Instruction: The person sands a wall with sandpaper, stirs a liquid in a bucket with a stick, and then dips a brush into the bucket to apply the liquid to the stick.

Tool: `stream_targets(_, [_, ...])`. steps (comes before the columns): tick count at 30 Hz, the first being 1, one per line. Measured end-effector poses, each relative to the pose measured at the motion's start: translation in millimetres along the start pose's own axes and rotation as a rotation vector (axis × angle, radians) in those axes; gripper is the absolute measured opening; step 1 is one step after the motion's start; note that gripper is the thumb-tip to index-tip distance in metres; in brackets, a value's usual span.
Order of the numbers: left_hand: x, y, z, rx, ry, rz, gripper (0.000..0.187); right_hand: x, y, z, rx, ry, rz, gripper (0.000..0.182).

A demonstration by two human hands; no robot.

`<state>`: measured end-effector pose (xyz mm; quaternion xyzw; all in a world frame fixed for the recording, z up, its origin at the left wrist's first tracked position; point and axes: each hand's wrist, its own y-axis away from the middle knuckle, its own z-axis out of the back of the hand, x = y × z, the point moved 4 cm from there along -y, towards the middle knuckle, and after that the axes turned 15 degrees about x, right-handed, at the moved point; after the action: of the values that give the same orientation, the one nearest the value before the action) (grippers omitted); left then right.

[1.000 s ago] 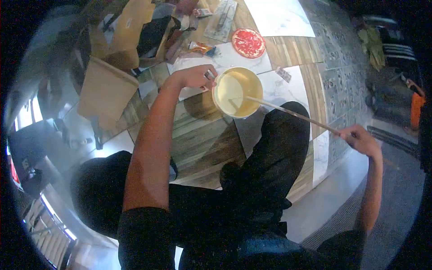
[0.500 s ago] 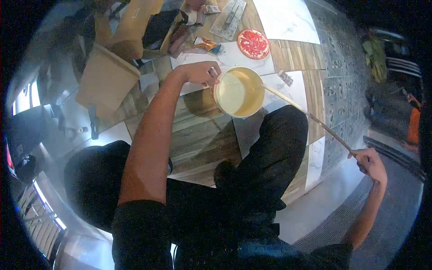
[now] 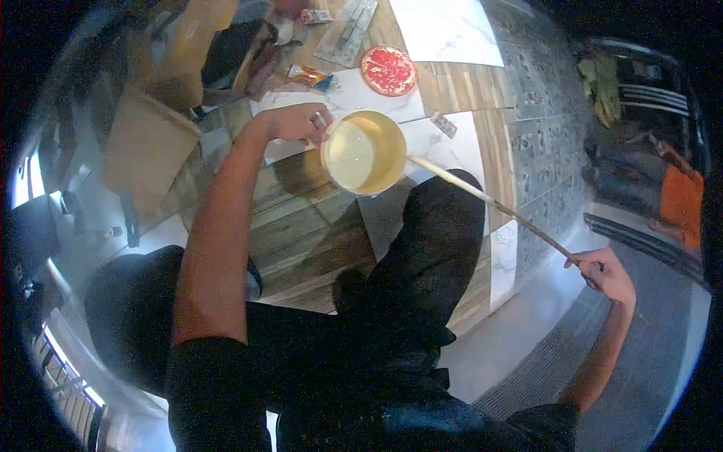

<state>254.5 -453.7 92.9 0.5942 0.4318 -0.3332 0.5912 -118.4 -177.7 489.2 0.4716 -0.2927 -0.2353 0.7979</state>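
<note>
A round bucket (image 3: 388,151) with pale cream liquid inside is at the centre, tilted a little. My left hand (image 3: 301,124) grips its rim on the left side, fingers closed. On the right, my right hand (image 3: 605,273) is closed round the far end of a long thin wooden stick (image 3: 489,200). The stick's pale other end meets the bucket's right side; whether its tip is inside or outside the wall I cannot tell. Behind the bucket lies a red round lid (image 3: 388,71) smeared with something pale.
Beyond are an orange and blue packet (image 3: 309,77), a flat metal trowel (image 3: 348,34) and a small wrapper (image 3: 444,125) on the tiles. An open cardboard box (image 3: 151,143) stands at left. At far right, a person in orange (image 3: 681,197) and greenish gloves (image 3: 600,89).
The whole view has shifted, so most things appear further left. The stick's pale end, seen within the bucket's opening before, now shows at its right outer edge. Both hands keep their holds.
</note>
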Motion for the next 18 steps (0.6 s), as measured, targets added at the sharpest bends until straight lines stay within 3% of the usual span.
stream_targets(3, [-10.1,4.7,1.7,-0.034,-0.147,0.071,0.047,-7.5,2.4,1.2,0.011,0.025,0.076,0.019])
stream_targets(5, [6.8,-3.8,6.0,0.015,-0.135,-0.048,0.045,-2.8,0.6,-0.1,0.023,0.035,0.057,0.020])
stream_targets(9, [-11.7,9.1,0.1,0.010,0.008,0.017,0.042,9.5,-16.4,-6.3,0.003,0.108,0.013,0.020])
stream_targets(12, [-9.3,5.5,0.7,0.028,-0.037,-0.005,0.042,14.9,-44.5,-21.7,-0.073,0.210,0.013,0.023])
stream_targets(14, [-18.6,11.1,-2.4,-0.036,-0.115,0.050,0.042,45.5,-61.1,-38.8,-0.192,0.359,0.206,0.023])
stream_targets(15, [-15.0,9.9,-1.6,-0.034,-0.124,0.049,0.042,52.9,-68.9,-47.7,-0.200,0.353,0.207,0.023])
stream_targets(18, [-3.9,5.2,0.3,-0.012,-0.094,-0.063,0.044,83.2,-86.1,-70.4,-0.338,0.592,0.206,0.021])
